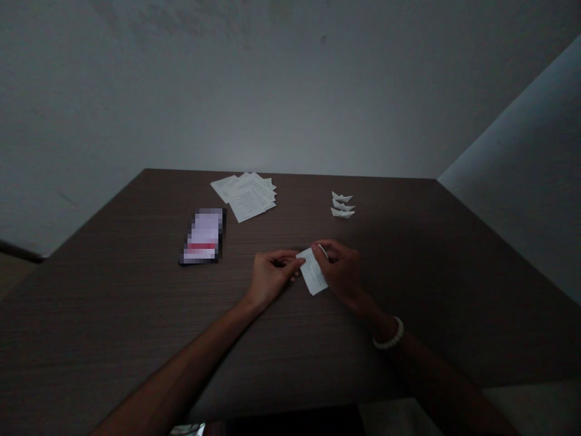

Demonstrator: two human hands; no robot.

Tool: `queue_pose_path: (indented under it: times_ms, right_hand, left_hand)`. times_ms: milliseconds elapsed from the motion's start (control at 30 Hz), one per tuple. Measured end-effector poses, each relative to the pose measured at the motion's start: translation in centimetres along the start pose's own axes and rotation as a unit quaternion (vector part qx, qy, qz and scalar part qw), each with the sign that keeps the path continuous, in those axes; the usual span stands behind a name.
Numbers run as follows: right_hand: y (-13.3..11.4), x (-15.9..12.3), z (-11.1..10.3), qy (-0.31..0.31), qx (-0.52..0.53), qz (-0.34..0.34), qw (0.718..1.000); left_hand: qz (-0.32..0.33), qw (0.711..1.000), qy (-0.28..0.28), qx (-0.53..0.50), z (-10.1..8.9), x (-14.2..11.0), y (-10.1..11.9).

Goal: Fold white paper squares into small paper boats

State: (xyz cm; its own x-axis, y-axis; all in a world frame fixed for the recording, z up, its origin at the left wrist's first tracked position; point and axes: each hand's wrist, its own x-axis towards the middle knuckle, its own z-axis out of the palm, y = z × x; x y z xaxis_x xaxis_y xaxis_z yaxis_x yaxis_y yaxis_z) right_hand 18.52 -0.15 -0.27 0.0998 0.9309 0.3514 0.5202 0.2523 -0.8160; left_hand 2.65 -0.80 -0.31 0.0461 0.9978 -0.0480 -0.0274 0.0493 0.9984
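Observation:
A small printed sheet of paper [312, 274] is held between my two hands above the near middle of the table. My left hand [269, 277] pinches its upper left corner between thumb and fingers. At the upper right, my right hand [342, 266] grips the paper, and part of the sheet curls up behind the thumb. The fingers of the right hand hide the paper's right side. Beyond the right hand, three small folded paper boats [342, 206] stand in a close row.
A loose fan of printed paper sheets [249, 197] lies near the table's far edge. Left of my hands rests a phone [203, 236] with a blurred screen. The brown table [136, 315] meets a grey wall [290, 91] at the back.

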Motion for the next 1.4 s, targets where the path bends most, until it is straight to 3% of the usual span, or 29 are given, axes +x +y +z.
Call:
queue_pose_path:
  times_ms: [367,600,733,1000,1233,1400]
  right_hand:
    - [-0.23,-0.14,0.00,0.004,0.004,-0.003,1.000]
    - [-0.33,-0.24,0.10,0.006,0.022,0.006,1.000]
    - [-0.44,-0.24,0.10,0.007,0.029,0.013,0.999]
    - [-0.34,-0.27,0.12,0.047,-0.022,-0.011,0.999]
    - [-0.63,-0.51,0.17,0.046,-0.028,-0.011,0.998]
    - [-0.18,-0.28,0.35,0.013,0.041,0.034,0.998]
  left_hand:
    - [0.007,0.999,-0.020,0.025,0.13,-0.40,0.12]
    - [0.074,0.995,0.018,0.062,-0.04,-0.57,-0.26]
    - [0.087,0.992,0.011,0.086,-0.09,-0.52,-0.42]
    - [0.064,0.996,-0.008,0.067,0.07,-0.64,-0.07]
    - [0.009,1.000,-0.001,0.009,0.42,-0.71,0.42]
    - [-0.006,1.000,0.012,0.002,0.24,-0.40,0.53]
